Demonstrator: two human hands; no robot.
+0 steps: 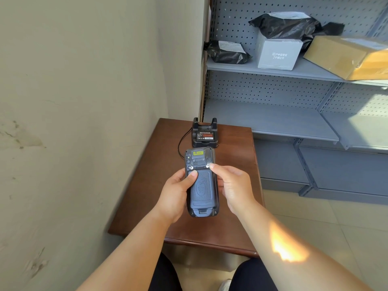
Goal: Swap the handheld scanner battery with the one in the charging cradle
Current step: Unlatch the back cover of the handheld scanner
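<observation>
Your two bare forearms reach forward over two knees in black cloth, and both hands meet above one brown rectangular wooden table (210, 234). Your left hand (174, 194) grips the single dark grey-blue rectangular plastic handheld scanner (201, 185): fingers curled behind its left edge, thumb pressed flat on the ribbed back cover. The handheld scanner is held clear of the table, back side up. Two round silver fasteners (191, 168) sit at the top corners of the cover. Your right hand (233, 190) has its fingers curled, with thumb and forefinger tips (212, 165) closed on the right-hand fastener. Beyond the scanner, one black plastic charging cradle (204, 141) stands at the far edge of the table, with one black battery with a red-and-white label (204, 136) seated in it and one black cable (180, 141) leaving its left side. One grey perforated metal shelving unit (273, 120) stands behind, carrying two black plastic mailer bags (227, 52), one white cardboard box (278, 54) and one brown cardboard box (346, 57).
</observation>
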